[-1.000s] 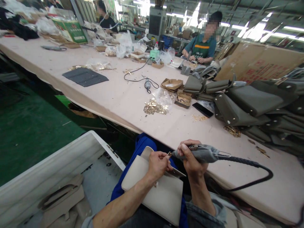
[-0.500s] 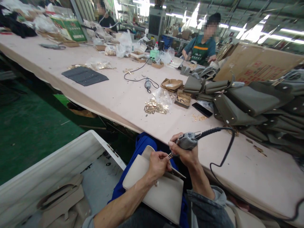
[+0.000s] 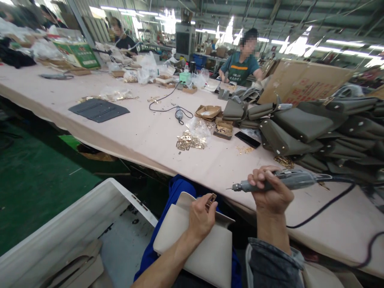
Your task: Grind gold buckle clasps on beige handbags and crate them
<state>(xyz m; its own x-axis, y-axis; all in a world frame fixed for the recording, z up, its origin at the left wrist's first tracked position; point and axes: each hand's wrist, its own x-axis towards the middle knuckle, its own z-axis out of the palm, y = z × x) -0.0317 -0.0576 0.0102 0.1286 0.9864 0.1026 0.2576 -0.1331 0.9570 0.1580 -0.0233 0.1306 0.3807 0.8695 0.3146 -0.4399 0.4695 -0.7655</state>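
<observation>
so the cream bag [image 3: 204, 248] lies flat on the lap by the near bench [image 3: 150, 132] edge, left hand [image 3: 201, 216] pinching its gold clasp [image 3: 210, 200], steadying it I guess, right hand [image 3: 270, 190] fisted round the grey corded tool [image 3: 279, 182], tip held clear.

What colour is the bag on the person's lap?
Cream, plain, no pattern; the bag shows in the head view.
</observation>
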